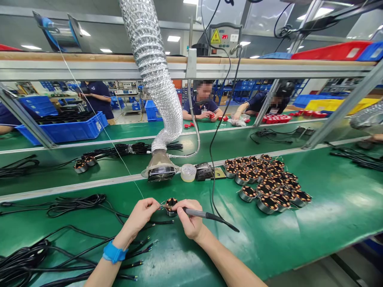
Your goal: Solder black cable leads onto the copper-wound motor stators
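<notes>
Coil ring: the silver-sided ring with copper windings [171, 202] sits on the green bench [335, 187] between the two hands, its open face upward; being squat and round, it has an upright axis and no clear long one.
Soldering iron: the grey-handled iron [196, 213] lies left to right, tip end leftward over the ring, handle end rightward and slightly near.
Right hand: the right hand [190, 223] grips the iron like a pen, fingers closed around it.
Left hand: the left hand [140, 215], just left of the ring, is pinched narrow, apparently on the thin wire [119, 154] that slopes down from the spool [60, 35]; the exact contact is too small to tell.
Good handling: this looks like soldering at the ring's left edge; best to steady the iron, heat the joint before feeding wire, and spare the neighbouring windings.
Left side: black cables [30, 255] lie near and left, several bare ends pointing right.
Far side: an extraction hood [161, 167] hangs beyond the ring, beside a round tub [188, 173].
Right side: more coil rings [266, 183] stand clustered, well apart from the hands.
</notes>
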### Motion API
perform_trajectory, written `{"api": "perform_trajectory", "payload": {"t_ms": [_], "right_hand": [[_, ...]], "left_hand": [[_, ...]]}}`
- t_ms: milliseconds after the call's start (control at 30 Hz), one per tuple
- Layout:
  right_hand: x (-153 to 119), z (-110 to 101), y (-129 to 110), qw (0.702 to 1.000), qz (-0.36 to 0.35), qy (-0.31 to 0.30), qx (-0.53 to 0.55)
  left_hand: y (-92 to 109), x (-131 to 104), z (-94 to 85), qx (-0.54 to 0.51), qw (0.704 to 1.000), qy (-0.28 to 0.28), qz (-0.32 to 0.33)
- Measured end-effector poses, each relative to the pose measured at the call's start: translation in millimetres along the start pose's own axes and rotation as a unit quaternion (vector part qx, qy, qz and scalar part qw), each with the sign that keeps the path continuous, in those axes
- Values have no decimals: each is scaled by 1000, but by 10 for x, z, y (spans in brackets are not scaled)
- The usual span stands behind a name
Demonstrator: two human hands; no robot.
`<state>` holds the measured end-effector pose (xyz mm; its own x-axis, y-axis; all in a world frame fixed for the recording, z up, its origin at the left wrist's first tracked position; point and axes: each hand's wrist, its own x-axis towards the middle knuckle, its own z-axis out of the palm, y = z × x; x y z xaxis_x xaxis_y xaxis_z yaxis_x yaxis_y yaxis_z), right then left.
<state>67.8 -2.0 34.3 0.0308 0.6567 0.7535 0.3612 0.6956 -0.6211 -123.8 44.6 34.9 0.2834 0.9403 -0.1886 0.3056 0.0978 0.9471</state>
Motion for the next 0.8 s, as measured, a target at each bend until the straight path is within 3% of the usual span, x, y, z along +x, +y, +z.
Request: {"api": "perform_trajectory", "payload": {"t_ms": [800], "right_hand": [[15,-13,-6,999,29,24,6]], "left_hand": [[90,-40,21,10,1000,3,-2]]}}
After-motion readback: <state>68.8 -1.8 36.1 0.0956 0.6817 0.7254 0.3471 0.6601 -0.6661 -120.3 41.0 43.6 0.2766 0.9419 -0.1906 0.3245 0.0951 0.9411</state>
